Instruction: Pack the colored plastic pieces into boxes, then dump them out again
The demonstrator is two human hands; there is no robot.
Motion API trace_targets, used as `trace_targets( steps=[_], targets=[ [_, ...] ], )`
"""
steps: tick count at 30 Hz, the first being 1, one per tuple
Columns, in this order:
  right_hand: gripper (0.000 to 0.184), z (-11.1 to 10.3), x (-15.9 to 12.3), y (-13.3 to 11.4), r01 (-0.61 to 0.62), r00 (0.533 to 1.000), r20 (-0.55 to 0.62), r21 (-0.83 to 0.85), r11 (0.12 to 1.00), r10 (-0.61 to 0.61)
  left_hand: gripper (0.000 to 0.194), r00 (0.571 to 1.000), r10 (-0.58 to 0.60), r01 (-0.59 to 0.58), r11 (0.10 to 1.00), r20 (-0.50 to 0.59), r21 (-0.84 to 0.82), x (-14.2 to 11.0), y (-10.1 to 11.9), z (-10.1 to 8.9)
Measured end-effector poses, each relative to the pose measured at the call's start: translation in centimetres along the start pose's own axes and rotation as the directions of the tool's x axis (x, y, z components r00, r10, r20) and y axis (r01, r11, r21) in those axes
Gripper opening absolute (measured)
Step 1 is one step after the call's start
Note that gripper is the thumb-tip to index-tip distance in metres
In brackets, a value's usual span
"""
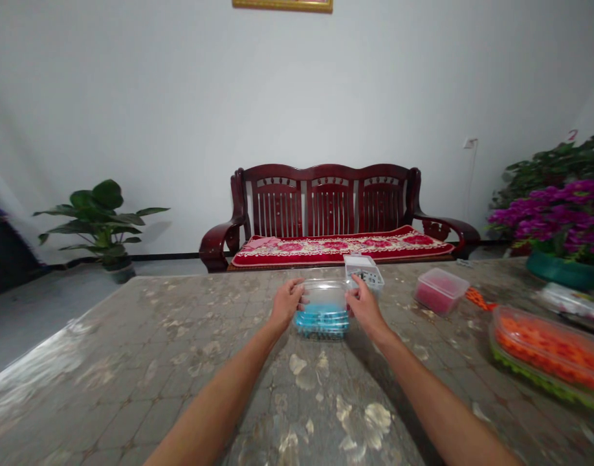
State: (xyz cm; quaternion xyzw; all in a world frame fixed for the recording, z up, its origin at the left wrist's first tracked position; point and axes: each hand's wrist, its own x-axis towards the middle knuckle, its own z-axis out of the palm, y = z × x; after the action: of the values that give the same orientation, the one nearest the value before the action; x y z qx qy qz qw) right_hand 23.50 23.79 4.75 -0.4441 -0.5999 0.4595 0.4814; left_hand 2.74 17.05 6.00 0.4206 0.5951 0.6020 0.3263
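The left hand [287, 304] and the right hand [367, 309] hold a clear plastic box [323, 309] between them, near the far edge of the table [132, 395]. Each grip presses in from one side, with the fingers curled around the box wall and the palms apart. The box sits at about 12 o'clock from the person, with a layer of blue pieces [322, 321] at its bottom.

Just past the right hand, at about 1 o'clock from the clear box, is a small white box [363, 272] with dark marks on it, too small to read. A pink plastic box [441, 291] stands at about 2 o'clock. Further along, at about 4 o'clock, lies a long tub [549, 349] of orange pieces with a green rim. A small orange heap [479, 299] lies between the two.

Purple flowers [554, 217] in a green pot [559, 270] stand at the table's far right corner. Beyond the table, a dark red wooden bench [326, 200] with a red patterned cushion [340, 249] stands against the wall, beside a leafy potted plant [100, 223]. No writing can be read anywhere.
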Motion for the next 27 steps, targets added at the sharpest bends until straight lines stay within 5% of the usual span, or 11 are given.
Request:
trace_targets(
  steps=[9, 16, 27],
  targets=[
    [0.045, -0.5, 0.5, 0.0, 0.101, 0.994, 0.025, 0.066, 0.993, -0.103, 0.036, 0.982, 0.187, -0.187, 0.98, 0.009, 0.071, 0.6, 0.1, -1.2],
    [0.023, -1.7, 1.1, -0.7, 0.345, 0.938, -0.021, 0.024, 0.938, -0.345, 0.014, 0.886, 0.436, -0.461, 0.861, 0.158, 0.216, 0.5, 1.2, -3.2],
    [0.018, -3.2, -1.5, 2.9, 0.498, 0.864, 0.206, -0.205, 0.843, -0.46, 0.018, 0.754, 0.508, -0.656, 0.621, 0.417, 0.43, -1.8, -2.6, -4.9]
  ],
)
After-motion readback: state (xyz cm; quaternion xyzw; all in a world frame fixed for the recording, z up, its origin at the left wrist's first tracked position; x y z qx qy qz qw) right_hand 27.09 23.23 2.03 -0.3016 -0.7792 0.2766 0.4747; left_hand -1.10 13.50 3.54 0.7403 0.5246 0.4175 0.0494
